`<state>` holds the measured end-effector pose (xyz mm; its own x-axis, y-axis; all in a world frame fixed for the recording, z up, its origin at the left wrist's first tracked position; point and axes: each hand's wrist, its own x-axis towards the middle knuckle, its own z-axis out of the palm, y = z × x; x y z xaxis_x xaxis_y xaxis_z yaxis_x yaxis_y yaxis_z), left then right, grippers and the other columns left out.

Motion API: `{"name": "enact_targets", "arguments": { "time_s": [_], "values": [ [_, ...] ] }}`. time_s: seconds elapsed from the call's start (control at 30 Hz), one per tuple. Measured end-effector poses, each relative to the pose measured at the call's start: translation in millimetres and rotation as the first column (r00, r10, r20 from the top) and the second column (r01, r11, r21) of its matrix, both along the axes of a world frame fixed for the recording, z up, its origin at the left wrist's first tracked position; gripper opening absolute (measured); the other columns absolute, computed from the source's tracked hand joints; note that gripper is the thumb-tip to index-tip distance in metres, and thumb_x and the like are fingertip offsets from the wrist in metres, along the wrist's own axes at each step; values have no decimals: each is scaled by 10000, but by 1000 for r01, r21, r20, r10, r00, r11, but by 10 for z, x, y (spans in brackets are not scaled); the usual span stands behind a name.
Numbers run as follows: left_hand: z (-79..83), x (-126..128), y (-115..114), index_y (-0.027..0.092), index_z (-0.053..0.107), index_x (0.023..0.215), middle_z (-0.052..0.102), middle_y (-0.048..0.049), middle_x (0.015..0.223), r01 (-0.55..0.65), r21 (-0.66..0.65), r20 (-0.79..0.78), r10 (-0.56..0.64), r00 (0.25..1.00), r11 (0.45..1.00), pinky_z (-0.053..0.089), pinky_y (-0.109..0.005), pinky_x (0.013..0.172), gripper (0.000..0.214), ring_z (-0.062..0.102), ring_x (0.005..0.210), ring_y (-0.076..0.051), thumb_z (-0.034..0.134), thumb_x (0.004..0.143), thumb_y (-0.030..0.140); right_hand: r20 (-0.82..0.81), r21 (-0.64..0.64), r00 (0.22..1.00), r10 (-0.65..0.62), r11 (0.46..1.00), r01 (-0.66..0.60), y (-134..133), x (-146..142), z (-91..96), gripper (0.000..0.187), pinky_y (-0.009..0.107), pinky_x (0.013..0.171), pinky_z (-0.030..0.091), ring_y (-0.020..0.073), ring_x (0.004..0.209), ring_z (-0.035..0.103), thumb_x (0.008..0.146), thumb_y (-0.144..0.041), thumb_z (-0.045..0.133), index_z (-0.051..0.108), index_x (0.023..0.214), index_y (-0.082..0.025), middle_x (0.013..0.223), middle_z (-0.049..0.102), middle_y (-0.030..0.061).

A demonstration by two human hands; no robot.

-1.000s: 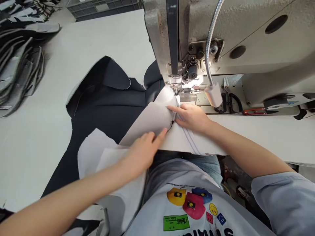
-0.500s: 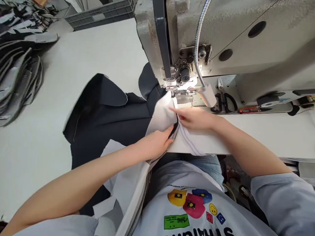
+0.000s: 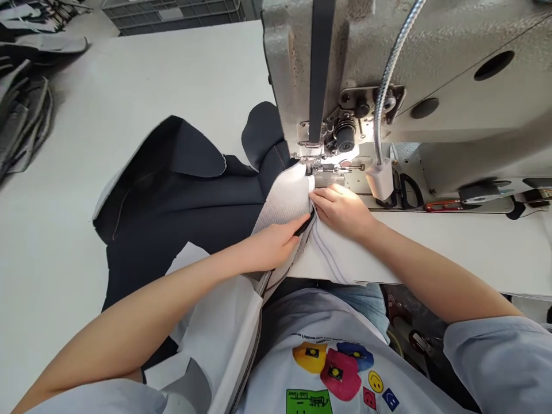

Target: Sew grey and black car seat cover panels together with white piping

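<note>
A black fabric cover (image 3: pixel 202 221) with a pale grey underside lies across the table, its edge running under the presser foot of the sewing machine (image 3: pixel 297 75). My left hand (image 3: pixel 273 244) presses on the pale mesh panel (image 3: pixel 280 201), thumb and forefinger closed at the seam edge. Just below the presser foot, my right hand (image 3: pixel 340 210) pinches the white strip (image 3: pixel 311 183) against that edge. The strip's loose end hangs toward the table's front edge. Fabric layers hide part of my left fingers.
Black-handled scissors (image 3: pixel 409 192) and red-handled snips (image 3: pixel 444 205) lie on the machine bed. A lamp (image 3: pixel 380 179) on a flexible metal neck hangs right of the needle. Stacked grey cut pieces (image 3: pixel 26 121) sit at the left, and a grey crate (image 3: pixel 172 16) stands behind.
My right hand, blurred before, has closed on the white strip by the seam. My left hand stays on the fabric edge. The view has shifted, putting the machine farther right.
</note>
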<state>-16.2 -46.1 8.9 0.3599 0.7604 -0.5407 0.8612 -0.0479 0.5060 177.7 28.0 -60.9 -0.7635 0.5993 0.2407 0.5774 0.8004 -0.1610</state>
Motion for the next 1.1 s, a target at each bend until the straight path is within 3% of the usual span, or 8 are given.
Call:
{"name": "enact_targets", "arguments": {
  "time_s": [0.13, 0.23, 0.33, 0.4, 0.57, 0.8, 1.0, 1.1],
  "values": [
    [9, 60, 177, 184, 272, 1524, 716, -72, 1079, -10, -27, 17, 11, 1000, 1000, 520, -278, 695, 587, 691, 780, -196, 336, 941, 220, -8, 3, 1000, -28, 1000, 28, 28, 1, -8, 373, 382, 875, 420, 244, 924, 521, 960, -163, 342, 633, 1185, -99, 1225, 627, 141],
    [-40, 81, 283, 152, 301, 1510, 672, -99, 1214, -34, 25, 35, 33, 999, 999, 532, -311, 806, 586, 683, 958, -229, 359, 931, 222, -47, -7, 996, -69, 998, 69, 53, -4, -34, 398, 397, 908, 425, 254, 969, 531, 964, -181, 341, 605, 1246, -84, 1279, 613, 139],
    [-121, 67, 334, 164, 346, 1490, 572, -103, 1376, -47, 112, 47, 42, 998, 993, 498, -349, 944, 567, 588, 1194, -261, 379, 929, 244, -104, -33, 981, -162, 987, 159, 96, -1, -68, 394, 419, 905, 432, 264, 979, 541, 965, -208, 350, 613, 1240, -106, 1179, 651, 146],
    [-166, 52, 342, 184, 371, 1476, 568, -93, 1383, -54, 143, 55, 46, 997, 988, 486, -362, 966, 549, 563, 1231, -266, 373, 930, 249, -122, -57, 967, -223, 974, 218, 116, -5, -85, 372, 420, 885, 443, 269, 969, 540, 956, -223, 376, 636, 1198, -114, 1088, 660, 156],
    [-213, 35, 392, 176, 404, 1452, 615, -103, 1315, -62, 171, 61, 52, 997, 983, 496, -351, 917, 532, 595, 1171, -267, 366, 928, 256, -90, -70, 970, -227, 973, 221, 80, -54, -92, 366, 391, 881, 449, 263, 937, 519, 967, -221, 356, 691, 1088, -135, 1015, 656, 140],
    [-176, 71, 656, 162, 602, 1197, 701, -82, 1087, -76, 233, 60, 63, 996, 969, 493, -302, 793, 389, 658, 948, -239, 385, 874, 152, -20, -30, 988, -154, 988, 153, 75, -79, -48, 419, 402, 879, 437, 264, 965, 506, 946, -165, 358, 607, 1281, -131, 1113, 635, 146],
    [-251, 40, 804, 162, 555, 1263, 638, -78, 1240, -235, 299, 89, 218, 972, 925, 463, -295, 920, 405, 606, 1094, -224, 442, 877, 209, 31, -34, 981, -189, 981, 190, 91, -108, -6, 434, 422, 846, 420, 288, 1013, 501, 959, -216, 369, 569, 1330, -114, 1222, 616, 145],
    [-268, 44, 804, 153, 547, 1258, 677, -63, 1099, -286, 309, 130, 257, 958, 907, 474, -277, 871, 409, 632, 960, -194, 485, 861, 225, 5, -44, 980, -199, 979, 199, 96, -110, -24, 424, 418, 837, 415, 281, 1003, 506, 950, -212, 388, 580, 1320, -131, 1228, 621, 136]
  ]
}}
